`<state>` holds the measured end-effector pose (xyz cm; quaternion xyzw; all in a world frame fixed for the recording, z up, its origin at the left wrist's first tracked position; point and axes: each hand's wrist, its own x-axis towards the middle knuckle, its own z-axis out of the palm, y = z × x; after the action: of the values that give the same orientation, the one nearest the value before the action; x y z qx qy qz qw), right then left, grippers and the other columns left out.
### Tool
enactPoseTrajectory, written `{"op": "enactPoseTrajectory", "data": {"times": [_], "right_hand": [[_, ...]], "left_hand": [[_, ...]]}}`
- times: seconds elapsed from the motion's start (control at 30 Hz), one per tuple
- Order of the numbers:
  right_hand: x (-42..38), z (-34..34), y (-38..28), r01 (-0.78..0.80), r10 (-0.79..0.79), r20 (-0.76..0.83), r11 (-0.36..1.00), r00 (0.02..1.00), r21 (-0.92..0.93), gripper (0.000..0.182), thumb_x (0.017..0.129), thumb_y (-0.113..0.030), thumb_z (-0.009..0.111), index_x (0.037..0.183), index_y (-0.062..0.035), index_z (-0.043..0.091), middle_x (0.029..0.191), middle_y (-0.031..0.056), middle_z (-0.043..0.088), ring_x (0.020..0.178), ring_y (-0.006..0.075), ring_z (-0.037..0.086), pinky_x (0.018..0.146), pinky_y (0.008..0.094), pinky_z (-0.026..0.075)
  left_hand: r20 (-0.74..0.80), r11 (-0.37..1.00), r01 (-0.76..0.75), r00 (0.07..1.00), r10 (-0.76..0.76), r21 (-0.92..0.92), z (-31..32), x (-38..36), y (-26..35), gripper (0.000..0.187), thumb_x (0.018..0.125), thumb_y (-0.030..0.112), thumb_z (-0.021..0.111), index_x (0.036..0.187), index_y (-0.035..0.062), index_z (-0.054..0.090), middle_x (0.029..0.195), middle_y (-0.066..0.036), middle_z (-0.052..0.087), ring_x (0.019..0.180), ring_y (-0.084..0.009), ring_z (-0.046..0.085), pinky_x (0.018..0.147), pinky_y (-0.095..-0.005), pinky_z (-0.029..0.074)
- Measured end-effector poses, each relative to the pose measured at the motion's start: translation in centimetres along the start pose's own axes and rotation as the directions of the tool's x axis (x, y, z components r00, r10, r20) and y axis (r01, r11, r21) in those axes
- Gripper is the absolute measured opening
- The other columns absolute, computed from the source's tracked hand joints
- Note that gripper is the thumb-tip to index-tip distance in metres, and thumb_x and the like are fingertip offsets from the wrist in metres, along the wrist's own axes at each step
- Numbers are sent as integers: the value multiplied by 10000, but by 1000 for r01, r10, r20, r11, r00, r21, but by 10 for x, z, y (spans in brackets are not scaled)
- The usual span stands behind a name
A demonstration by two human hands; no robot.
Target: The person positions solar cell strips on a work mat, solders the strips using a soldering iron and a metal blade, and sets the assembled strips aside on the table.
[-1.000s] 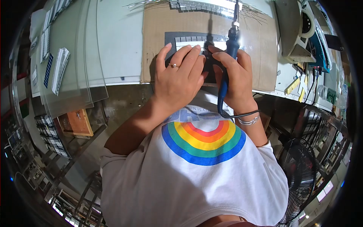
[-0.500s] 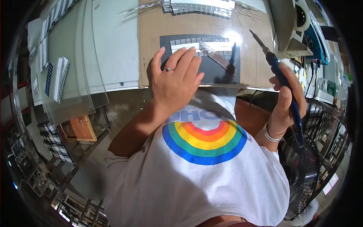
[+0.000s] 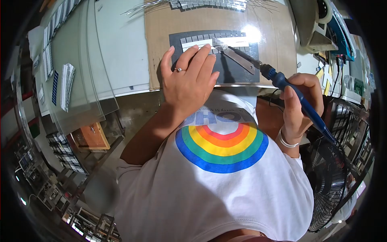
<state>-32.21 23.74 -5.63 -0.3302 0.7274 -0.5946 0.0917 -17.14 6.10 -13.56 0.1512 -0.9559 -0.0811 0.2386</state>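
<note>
My left hand (image 3: 187,80) lies with spread fingers over a dark mat (image 3: 223,76), fingertips on the near edge of a white strip with small dark rectangular pieces (image 3: 237,41). My right hand (image 3: 300,103) grips a blue soldering iron (image 3: 296,94) between thumb and fingers. Its cord trails back toward my right side. The iron's thin tip points left and overlaps a flat, pointed metal tool (image 3: 240,61) in this view. That tool lies slantwise, its pointed end on the strip close to my left fingertips.
Brown cardboard (image 3: 276,60) lies beneath the mat. Beyond it is a pile of similar strips (image 3: 209,5) with loose wires sticking out. Glass sheets (image 3: 90,80) and more strips (image 3: 67,86) are on the left. At right stand a blue-fronted device (image 3: 342,38) and a fan (image 3: 328,183).
My right hand has lowered the soldering iron and swung its tip leftward to the metal tool and strip. My left hand stays in place, with the whole view slightly shifted.
</note>
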Motion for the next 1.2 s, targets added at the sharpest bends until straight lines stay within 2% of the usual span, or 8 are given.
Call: {"op": "enactPoseTrajectory", "data": {"times": [0.3, 0.43, 0.63, 1.2], "right_hand": [[2, 9, 5, -55, 54, -3, 998, 999, -9, 187, 845, -96, 719, 923, 33, 608, 784, 59, 621, 662, 92, 585, 622, 199, 433], [4, 16, 4, -70, 78, -46, 986, 996, 151, 158, 873, -91, 708, 916, 20, 603, 754, 59, 633, 593, 89, 574, 570, 195, 432], [7, 19, 7, -138, 165, -67, 944, 984, 301, 149, 886, -98, 697, 915, 12, 601, 743, 57, 633, 568, 86, 574, 545, 203, 447], [8, 21, 11, -95, 110, -66, 975, 992, 202, 171, 887, -127, 709, 900, 8, 606, 743, 53, 633, 580, 84, 583, 562, 206, 458]], "left_hand": [[13, 1000, 3, 1000, -3, -9, 0, -1, 0, 363, 818, 231, 720, 1155, 114, 651, 1285, -20, 613, 1215, -215, 540, 1101, -521, 247], [-25, 999, -23, 999, 23, 23, 5, -2, -3, 407, 771, 291, 755, 1129, 133, 643, 1256, -15, 604, 1186, -201, 528, 1063, -557, 298], [-30, 999, -26, 999, 27, 37, 6, -2, -3, 399, 771, 294, 754, 1119, 134, 643, 1253, -18, 605, 1188, -201, 526, 1062, -559, 296], [-43, 1000, -28, 999, 28, 2, 6, -2, -3, 391, 770, 280, 765, 1103, 120, 636, 1255, -33, 607, 1188, -211, 532, 1057, -562, 299]]}}
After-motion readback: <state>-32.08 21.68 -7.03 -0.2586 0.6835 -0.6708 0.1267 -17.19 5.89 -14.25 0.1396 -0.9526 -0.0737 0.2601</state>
